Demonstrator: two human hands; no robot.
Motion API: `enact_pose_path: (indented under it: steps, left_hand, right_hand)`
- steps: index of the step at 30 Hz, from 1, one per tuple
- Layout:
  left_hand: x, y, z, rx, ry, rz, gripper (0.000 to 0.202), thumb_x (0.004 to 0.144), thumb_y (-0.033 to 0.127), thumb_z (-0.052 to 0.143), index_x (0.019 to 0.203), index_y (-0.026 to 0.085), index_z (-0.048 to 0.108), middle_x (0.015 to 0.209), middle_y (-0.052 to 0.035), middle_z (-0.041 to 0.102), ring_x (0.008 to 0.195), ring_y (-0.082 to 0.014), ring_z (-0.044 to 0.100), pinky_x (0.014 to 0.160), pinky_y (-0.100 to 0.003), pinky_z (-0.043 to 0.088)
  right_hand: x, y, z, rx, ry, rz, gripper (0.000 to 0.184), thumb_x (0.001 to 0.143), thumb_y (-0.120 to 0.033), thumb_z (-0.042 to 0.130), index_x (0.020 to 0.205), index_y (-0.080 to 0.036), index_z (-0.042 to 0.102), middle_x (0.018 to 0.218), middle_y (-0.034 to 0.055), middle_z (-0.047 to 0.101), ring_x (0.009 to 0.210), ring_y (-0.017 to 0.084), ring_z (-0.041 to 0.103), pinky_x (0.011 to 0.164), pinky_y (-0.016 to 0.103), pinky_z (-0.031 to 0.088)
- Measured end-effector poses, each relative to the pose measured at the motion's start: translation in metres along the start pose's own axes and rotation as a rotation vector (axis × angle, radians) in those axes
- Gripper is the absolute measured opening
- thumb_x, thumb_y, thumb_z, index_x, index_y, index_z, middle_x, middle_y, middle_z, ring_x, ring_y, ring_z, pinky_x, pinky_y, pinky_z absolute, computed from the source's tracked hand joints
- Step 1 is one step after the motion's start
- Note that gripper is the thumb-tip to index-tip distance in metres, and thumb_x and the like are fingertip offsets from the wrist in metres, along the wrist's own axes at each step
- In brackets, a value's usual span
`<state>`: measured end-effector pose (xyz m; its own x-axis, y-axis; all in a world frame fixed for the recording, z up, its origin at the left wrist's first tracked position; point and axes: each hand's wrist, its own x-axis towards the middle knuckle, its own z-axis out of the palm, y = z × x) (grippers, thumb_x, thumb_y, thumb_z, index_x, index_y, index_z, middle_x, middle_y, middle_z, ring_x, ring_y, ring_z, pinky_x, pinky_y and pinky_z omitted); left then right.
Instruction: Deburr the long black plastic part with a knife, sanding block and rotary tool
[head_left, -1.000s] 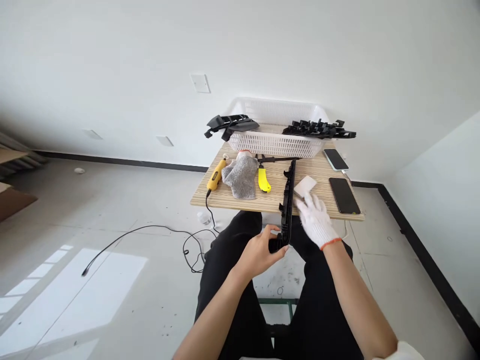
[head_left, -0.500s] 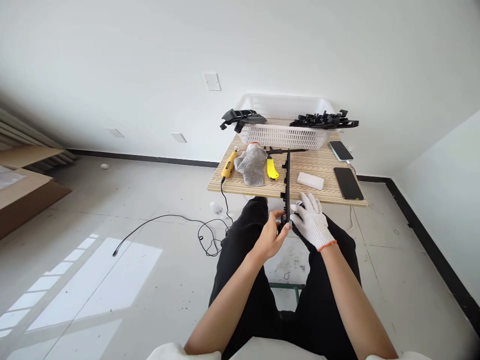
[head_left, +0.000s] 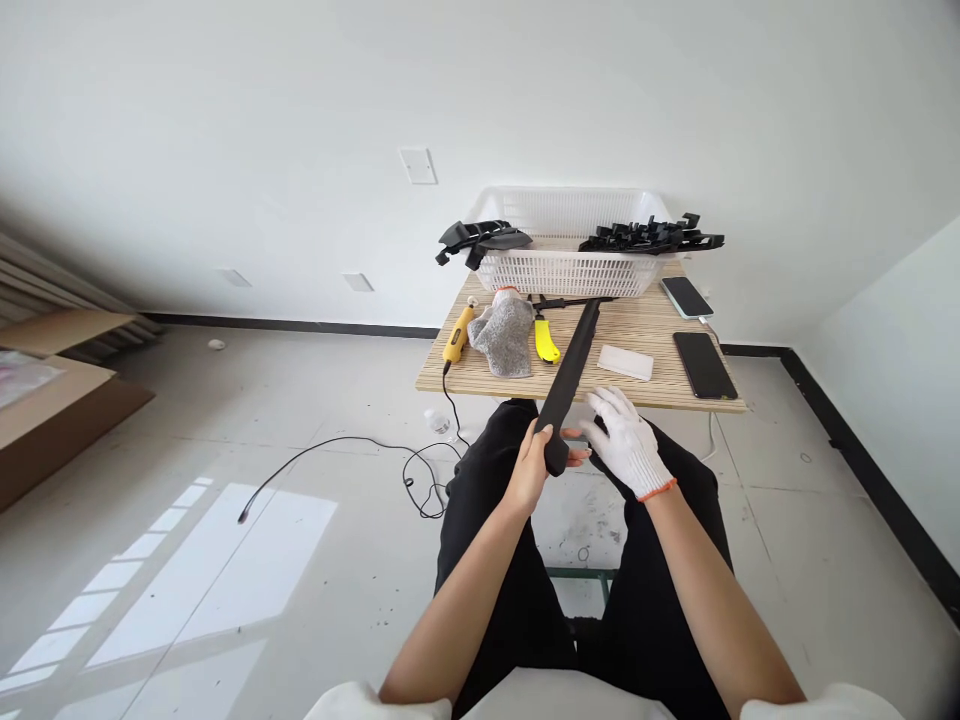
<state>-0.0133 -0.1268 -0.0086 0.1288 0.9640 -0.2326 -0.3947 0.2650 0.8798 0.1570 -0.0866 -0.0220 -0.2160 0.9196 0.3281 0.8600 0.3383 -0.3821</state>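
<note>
My bare left hand (head_left: pixel 534 462) grips the near end of a long black plastic trim strip (head_left: pixel 571 375), thumb on top and fingers beneath. The strip points away from me over the table, its smooth broad face upward. Beside it on the right, my right hand (head_left: pixel 621 440) wears a white knit glove with an orange cuff. Its fingers are apart and hold nothing. Near the strip's far half lie a yellow-handled cutter (head_left: pixel 546 340), a grey cloth (head_left: pixel 504 335) and a flat white block (head_left: pixel 625 362).
A white plastic basket (head_left: pixel 570 270) at the back of the wooden table (head_left: pixel 487 385) bears black plastic parts (head_left: pixel 649 238) on both sides. A yellow corded tool (head_left: pixel 456 335) lies left, its cable trailing to the floor. Two phones (head_left: pixel 705 365) lie right.
My left hand has rolled the trim strip from its narrow edge to its smooth broad face and slanted it. My right hand has come slightly away from it.
</note>
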Motion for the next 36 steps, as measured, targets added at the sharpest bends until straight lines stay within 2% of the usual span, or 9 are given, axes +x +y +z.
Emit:
enact_pose_path:
  steps: [5, 9, 15, 18, 21, 25, 29, 33, 36]
  left_hand:
    - [0.007, 0.008, -0.002, -0.023, -0.018, -0.113, 0.044, 0.088, 0.053, 0.06, 0.11, 0.015, 0.054, 0.09, -0.0094, 0.073, 0.086, -0.0237, 0.073, 0.078, -0.036, 0.057]
    - [0.007, 0.016, -0.002, -0.057, -0.092, -0.147, 0.037, 0.088, 0.047, 0.063, 0.106, 0.016, 0.054, 0.082, -0.0072, 0.072, 0.086, -0.0237, 0.072, 0.079, -0.035, 0.056]
    - [0.01, 0.02, -0.004, -0.065, -0.089, -0.142, 0.034, 0.09, 0.045, 0.058, 0.109, 0.017, 0.053, 0.072, -0.0028, 0.069, 0.079, -0.022, 0.071, 0.075, -0.033, 0.054]
    - [0.008, 0.02, -0.005, -0.042, -0.071, -0.115, 0.033, 0.09, 0.045, 0.057, 0.107, 0.017, 0.053, 0.068, -0.0015, 0.067, 0.075, -0.0207, 0.07, 0.07, -0.03, 0.052]
    - [0.002, 0.019, -0.008, -0.019, -0.069, -0.083, 0.032, 0.09, 0.046, 0.058, 0.104, 0.018, 0.053, 0.068, -0.0007, 0.066, 0.076, -0.0193, 0.069, 0.07, -0.027, 0.049]
    - [-0.007, 0.017, -0.01, -0.019, -0.098, -0.033, 0.033, 0.088, 0.044, 0.066, 0.105, 0.019, 0.052, 0.07, 0.0023, 0.064, 0.078, -0.0172, 0.068, 0.08, -0.029, 0.05]
    - [-0.013, 0.011, -0.01, 0.011, -0.123, 0.018, 0.038, 0.09, 0.047, 0.064, 0.113, 0.021, 0.05, 0.075, 0.0021, 0.064, 0.082, -0.0181, 0.068, 0.086, -0.033, 0.05]
    - [-0.015, -0.002, -0.014, 0.258, -0.165, 0.09, 0.033, 0.096, 0.052, 0.052, 0.107, 0.021, 0.052, 0.085, -0.0029, 0.067, 0.085, -0.0203, 0.067, 0.079, -0.033, 0.051]
    - [-0.013, -0.012, -0.016, 0.667, -0.19, 0.275, 0.029, 0.1, 0.044, 0.042, 0.102, 0.02, 0.057, 0.096, -0.0072, 0.064, 0.088, -0.0208, 0.062, 0.082, -0.036, 0.05]
  right_hand:
    - [0.014, -0.002, -0.006, 0.054, 0.028, 0.075, 0.047, 0.098, -0.041, 0.045, 0.14, -0.024, 0.055, 0.14, 0.0089, 0.058, 0.13, 0.027, 0.053, 0.098, 0.043, 0.051]
    - [0.035, 0.007, -0.018, -0.055, 0.01, 0.168, 0.048, 0.096, -0.04, 0.047, 0.137, -0.019, 0.057, 0.142, 0.013, 0.056, 0.129, 0.033, 0.051, 0.096, 0.046, 0.05]
    - [0.101, 0.042, -0.034, -0.114, -0.214, 0.261, 0.042, 0.096, -0.041, 0.046, 0.127, -0.022, 0.066, 0.125, 0.0132, 0.067, 0.11, 0.034, 0.062, 0.093, 0.047, 0.048]
    - [0.13, 0.058, -0.023, -0.189, -0.109, 0.185, 0.04, 0.095, -0.031, 0.045, 0.127, -0.016, 0.065, 0.133, 0.0159, 0.062, 0.12, 0.034, 0.056, 0.099, 0.046, 0.044]
    - [0.139, 0.061, -0.007, -0.201, 0.044, 0.209, 0.04, 0.095, -0.028, 0.043, 0.126, -0.014, 0.065, 0.131, 0.0165, 0.062, 0.121, 0.034, 0.053, 0.099, 0.046, 0.043]
    - [0.123, 0.042, 0.0, 0.026, 0.101, 0.248, 0.044, 0.099, -0.042, 0.038, 0.119, -0.018, 0.069, 0.125, 0.0131, 0.066, 0.117, 0.032, 0.057, 0.1, 0.046, 0.042]
    - [0.084, 0.006, -0.007, 0.617, 0.009, 0.369, 0.061, 0.098, -0.06, 0.031, 0.115, -0.017, 0.07, 0.109, 0.0112, 0.072, 0.102, 0.025, 0.066, 0.086, 0.035, 0.051]
    - [0.029, -0.032, -0.015, 0.782, -0.286, 0.41, 0.055, 0.086, -0.064, 0.058, 0.119, -0.02, 0.065, 0.097, 0.0066, 0.073, 0.081, 0.022, 0.069, 0.077, 0.034, 0.054]
    - [-0.007, -0.048, -0.017, 0.807, -0.41, 0.659, 0.071, 0.075, -0.055, 0.074, 0.136, -0.024, 0.054, 0.11, 0.0098, 0.071, 0.089, 0.025, 0.069, 0.075, 0.036, 0.057]
